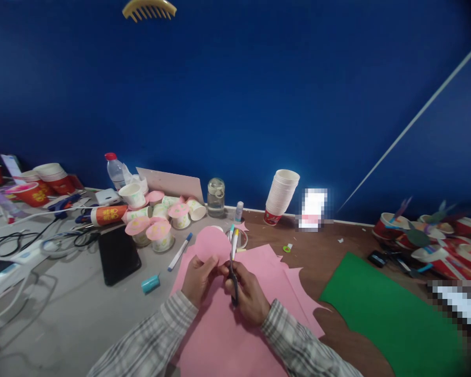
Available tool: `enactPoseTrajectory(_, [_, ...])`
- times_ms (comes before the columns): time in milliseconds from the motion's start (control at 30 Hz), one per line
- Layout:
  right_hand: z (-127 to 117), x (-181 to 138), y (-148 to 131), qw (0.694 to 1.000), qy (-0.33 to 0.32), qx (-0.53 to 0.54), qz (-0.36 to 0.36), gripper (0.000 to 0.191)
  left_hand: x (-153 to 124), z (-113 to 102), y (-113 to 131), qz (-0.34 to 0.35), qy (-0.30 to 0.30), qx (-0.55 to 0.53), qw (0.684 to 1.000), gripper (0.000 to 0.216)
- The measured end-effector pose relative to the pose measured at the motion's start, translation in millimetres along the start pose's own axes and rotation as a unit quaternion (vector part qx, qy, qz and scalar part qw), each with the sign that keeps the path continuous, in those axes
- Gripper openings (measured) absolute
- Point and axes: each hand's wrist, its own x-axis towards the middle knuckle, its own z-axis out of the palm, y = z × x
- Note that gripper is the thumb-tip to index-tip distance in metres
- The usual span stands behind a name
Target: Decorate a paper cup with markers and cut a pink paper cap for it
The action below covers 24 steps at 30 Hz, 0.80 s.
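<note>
My left hand (199, 278) pinches the lower edge of a rounded pink paper piece (212, 243). In my right hand (248, 296) is a pair of dark-handled scissors (233, 285), its blades pointing away from me along the right edge of that piece. Whether the blades are apart I cannot tell. Beneath both hands lie large pink paper sheets (231, 340), with curved cut edges on the right side. A blue-capped marker (179, 252) rests left of the pink piece, and several pens (234, 242) stand just behind it.
Paper cups with pink tops (159, 234) cluster at the left, near a black phone (119, 255) and tangled cables. A glass jar (216, 197) and a leaning cup stack (281, 195) stand by the blue wall. Green paper (396, 319) lies right; a teal roll (150, 284) lies left.
</note>
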Motion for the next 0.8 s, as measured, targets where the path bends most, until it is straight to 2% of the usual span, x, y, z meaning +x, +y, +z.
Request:
enactPoseTrajectory(300, [0.2, -0.6, 0.1, 1.0, -0.001, -0.008, 0.0, 0.032, 2.2, -2.6, -5.4, 0.011, 0.003, 0.005, 1.0, 0.03])
enactPoseTrajectory(467, [0.6, -0.8, 2.0, 1.0, 0.002, -0.011, 0.011, 0.027, 2.6, -4.3, -7.0, 0.013, -0.004, 0.009, 1.0, 0.028])
enactPoseTrajectory(800, [4.4, -1.9, 7.0, 0.998, 0.028, 0.001, 0.053, 0.021, 2.5, -1.8, -4.9, 0.011, 0.022, 0.008, 1.0, 0.03])
